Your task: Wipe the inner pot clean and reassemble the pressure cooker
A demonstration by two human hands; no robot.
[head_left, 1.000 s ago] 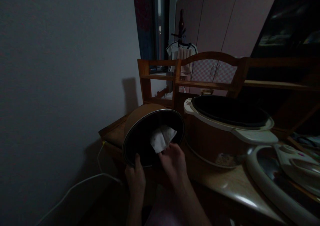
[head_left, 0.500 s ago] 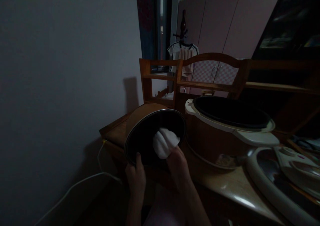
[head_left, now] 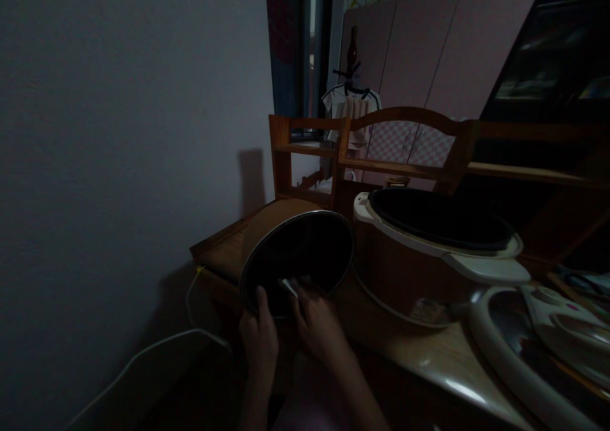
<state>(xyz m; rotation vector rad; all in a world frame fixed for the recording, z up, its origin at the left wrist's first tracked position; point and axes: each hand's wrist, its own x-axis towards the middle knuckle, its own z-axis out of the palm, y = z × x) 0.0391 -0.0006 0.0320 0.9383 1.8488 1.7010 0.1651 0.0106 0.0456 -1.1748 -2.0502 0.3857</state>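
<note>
A round pot (head_left: 281, 218), brown outside and dark inside, is tipped on its side with its mouth toward me. My left hand (head_left: 260, 329) grips its lower left rim, the thumb over the inner edge. Just inside the lower rim, my right hand (head_left: 312, 320) is closed on a white cloth (head_left: 289, 287); most of the cloth is hidden by the fingers and the dark. To the right of the pot stands a large brown cooker body (head_left: 405, 272) with a pale rim and a dark opening.
The cooker's lid (head_left: 534, 342) lies at the right on the wooden desk (head_left: 419, 348). Behind rises a wooden shelf frame (head_left: 405, 114). A wall (head_left: 143, 132) borders the left side, and a white cable (head_left: 157, 340) hangs below the desk's corner.
My right hand has moved down and left inside the pot, and far less of the white cloth shows. My left hand and the pot stay nearly in place.
</note>
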